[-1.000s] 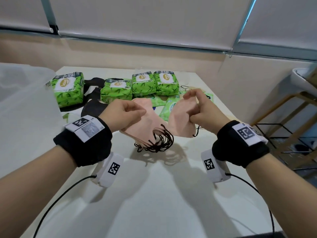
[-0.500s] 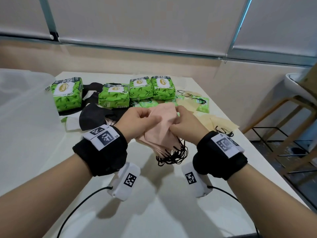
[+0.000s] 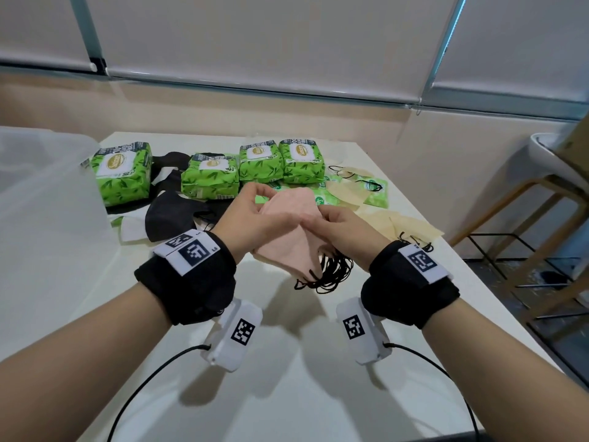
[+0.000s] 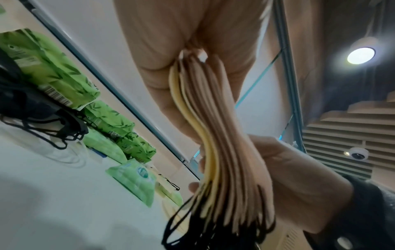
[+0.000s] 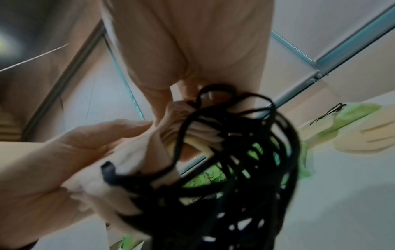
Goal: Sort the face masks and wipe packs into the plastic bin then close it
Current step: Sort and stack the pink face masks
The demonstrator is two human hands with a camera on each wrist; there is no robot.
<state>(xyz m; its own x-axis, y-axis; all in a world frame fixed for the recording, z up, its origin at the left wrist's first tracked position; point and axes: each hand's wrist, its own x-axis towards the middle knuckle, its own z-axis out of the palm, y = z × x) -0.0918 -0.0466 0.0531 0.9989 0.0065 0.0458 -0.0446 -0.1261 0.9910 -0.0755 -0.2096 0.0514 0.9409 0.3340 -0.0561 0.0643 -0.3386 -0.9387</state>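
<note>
- We see the left hand (image 3: 255, 218) and the right hand (image 3: 341, 228) close together above the white table (image 3: 287, 393), both pinching one stack of pink masks (image 3: 293, 231) from opposite sides.
- In the left wrist view the stack (image 4: 222, 135) shows many thin pink layers with one yellow layer on its edge.
- The masks' black ear loops (image 3: 331, 272) hang in a tangle below the stack, just above the tabletop.
- Four green wipe packs (image 3: 220, 178) stand in a row at the far side of the table, with flatter green packs (image 3: 373, 193) to their right.
- Black masks (image 3: 172, 215) lie left of the hands and beige masks (image 3: 411, 224) lie to the right.
- The clear plastic bin (image 3: 47, 193) sits at the table's left edge.
</note>
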